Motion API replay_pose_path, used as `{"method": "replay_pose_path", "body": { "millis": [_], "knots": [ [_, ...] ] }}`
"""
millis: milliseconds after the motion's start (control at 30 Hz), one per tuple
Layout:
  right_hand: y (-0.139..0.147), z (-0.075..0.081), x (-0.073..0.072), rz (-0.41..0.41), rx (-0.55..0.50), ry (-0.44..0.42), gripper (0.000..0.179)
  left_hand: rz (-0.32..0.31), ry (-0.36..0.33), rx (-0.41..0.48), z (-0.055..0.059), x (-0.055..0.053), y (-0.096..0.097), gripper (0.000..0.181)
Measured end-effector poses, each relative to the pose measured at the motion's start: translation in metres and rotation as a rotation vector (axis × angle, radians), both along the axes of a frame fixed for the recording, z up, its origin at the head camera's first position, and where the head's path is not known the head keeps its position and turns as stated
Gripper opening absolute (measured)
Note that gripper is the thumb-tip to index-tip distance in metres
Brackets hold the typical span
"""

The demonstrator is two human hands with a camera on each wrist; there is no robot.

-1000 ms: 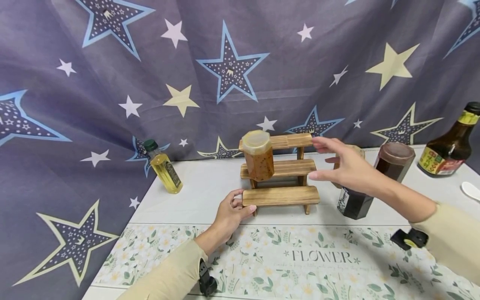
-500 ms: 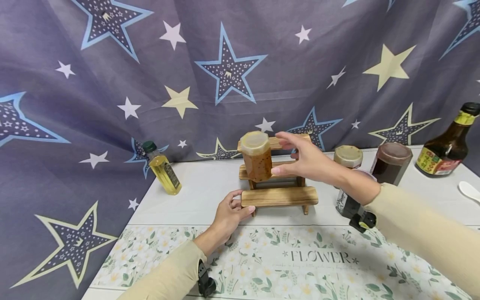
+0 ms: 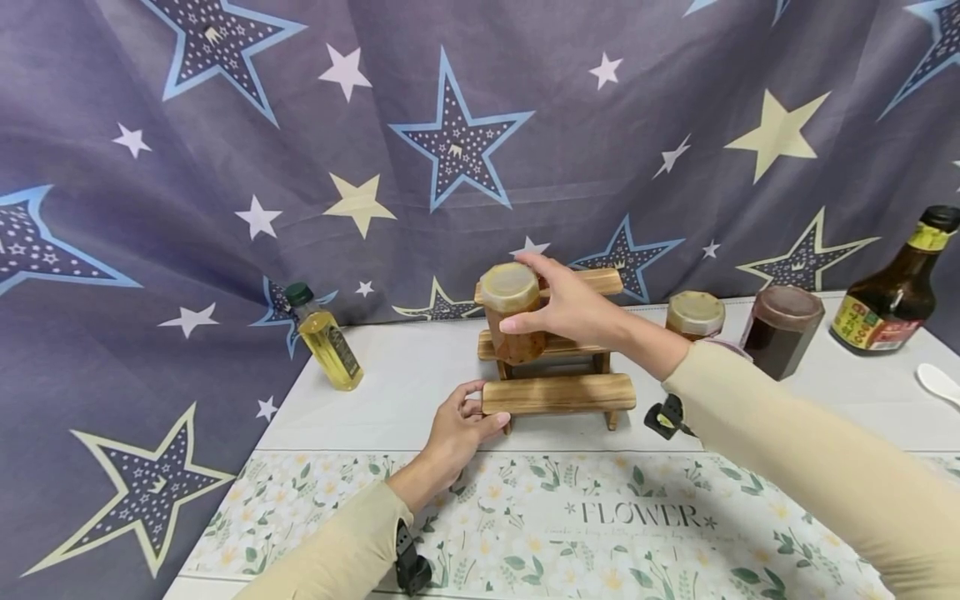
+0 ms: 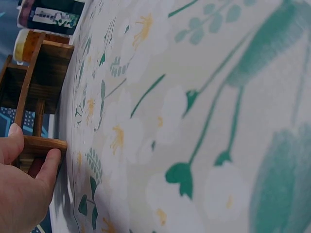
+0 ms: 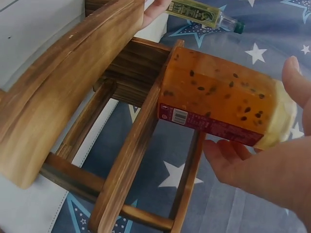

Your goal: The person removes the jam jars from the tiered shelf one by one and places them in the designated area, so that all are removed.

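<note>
A wooden three-step display rack (image 3: 558, 393) stands on the table. My left hand (image 3: 459, 429) grips the left end of its lowest step, with the thumb in front, as the left wrist view also shows (image 4: 24, 189). On the middle step, near its left end, an orange jam jar (image 3: 504, 333) stands upright with a pale lid. Dark seeds and a red label show on the jar (image 5: 218, 90) in the right wrist view. My right hand (image 3: 573, 308) reaches around the jar's right side, thumb in front and fingers behind. The right thumb (image 5: 297, 80) looks apart from the jar.
An oil bottle (image 3: 330, 346) stands at left. To the right are another pale-lidded jar (image 3: 695, 314), a dark jar (image 3: 782, 329), a brown sauce bottle (image 3: 888, 292) and a white spoon (image 3: 939, 382). My right forearm covers part of another jar. A starry curtain (image 3: 480, 125) hangs behind.
My right hand has moved left from beside the rack's right end to the jam jar, its fingers going behind it. My left hand has stayed on the lowest step.
</note>
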State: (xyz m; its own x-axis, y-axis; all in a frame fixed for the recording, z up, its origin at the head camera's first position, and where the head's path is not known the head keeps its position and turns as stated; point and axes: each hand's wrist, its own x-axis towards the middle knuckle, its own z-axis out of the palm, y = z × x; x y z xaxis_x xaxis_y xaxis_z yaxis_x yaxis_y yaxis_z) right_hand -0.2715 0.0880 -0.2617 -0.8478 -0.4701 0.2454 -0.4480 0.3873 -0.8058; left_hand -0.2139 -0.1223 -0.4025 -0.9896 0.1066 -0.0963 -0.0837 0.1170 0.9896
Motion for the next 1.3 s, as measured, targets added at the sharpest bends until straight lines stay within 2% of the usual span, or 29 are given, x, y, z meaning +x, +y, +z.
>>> {"method": "replay_pose_path", "body": {
  "millis": [200,467,800,1100,1300],
  "knots": [
    [-0.007,-0.004,-0.008,0.002,-0.015,0.014,0.089,0.004,-0.003,-0.022,0.000,-0.001,0.000,0.065],
    [-0.006,-0.001,-0.010,0.006,-0.054,-0.055,0.085,0.006,0.002,-0.026,-0.001,-0.001,0.000,0.066],
    [-0.006,0.000,-0.009,-0.045,-0.118,-0.099,0.088,0.007,-0.001,-0.025,-0.001,-0.001,0.000,0.067],
    [-0.007,0.001,-0.003,-0.109,-0.120,-0.043,0.091,0.004,-0.003,-0.009,-0.002,-0.001,-0.001,0.066],
    [0.001,0.017,0.015,-0.152,-0.152,0.028,0.079,-0.005,0.001,-0.012,0.001,0.001,0.000,0.067]
  ]
}}
